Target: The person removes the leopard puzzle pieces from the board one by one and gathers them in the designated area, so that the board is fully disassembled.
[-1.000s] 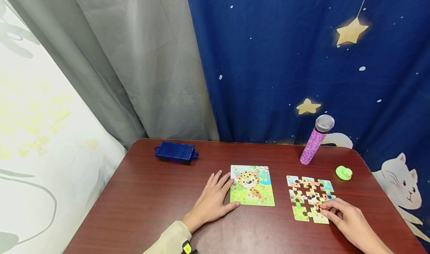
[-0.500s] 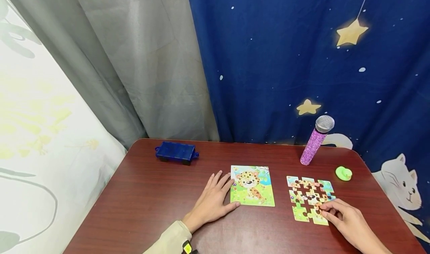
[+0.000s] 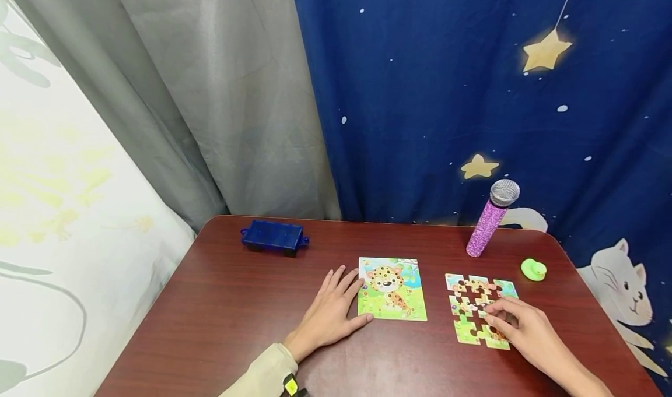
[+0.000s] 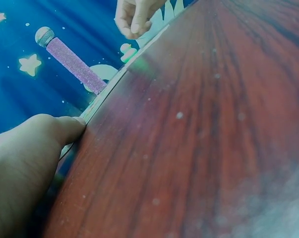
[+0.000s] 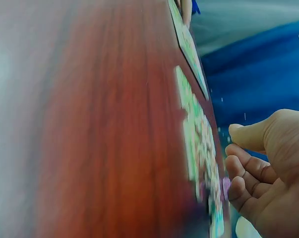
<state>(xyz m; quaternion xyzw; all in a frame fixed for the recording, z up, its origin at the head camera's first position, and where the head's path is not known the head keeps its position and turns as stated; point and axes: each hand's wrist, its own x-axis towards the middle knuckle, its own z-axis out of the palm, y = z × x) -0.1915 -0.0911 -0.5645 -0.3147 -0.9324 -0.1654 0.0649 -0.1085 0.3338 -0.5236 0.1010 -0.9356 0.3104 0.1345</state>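
My left hand (image 3: 333, 312) lies flat on the table, fingers spread, its fingertips and thumb touching the left side of a leopard picture card (image 3: 394, 292). To the right is a jigsaw puzzle (image 3: 466, 331) of the same leopard picture, its pieces laid out with gaps between several of them. Over the puzzle's right part hovers my right hand (image 3: 527, 327), covering some pieces. The right wrist view shows that hand (image 5: 278, 168) with bent fingers and the thumb tip apart from the index finger; nothing is visible between them.
A blue toy wagon (image 3: 274, 236) stands at the table's back left. A purple glitter microphone (image 3: 487, 222) stands upright behind the puzzle, with a green rubber duck (image 3: 533, 270) to its right. Curtains (image 3: 420, 94) hang behind the reddish-brown table (image 3: 220, 321).
My right hand has moved left and slightly up from the puzzle's lower right piece toward its middle. The left hand stays at the card. The head view has shifted slightly.
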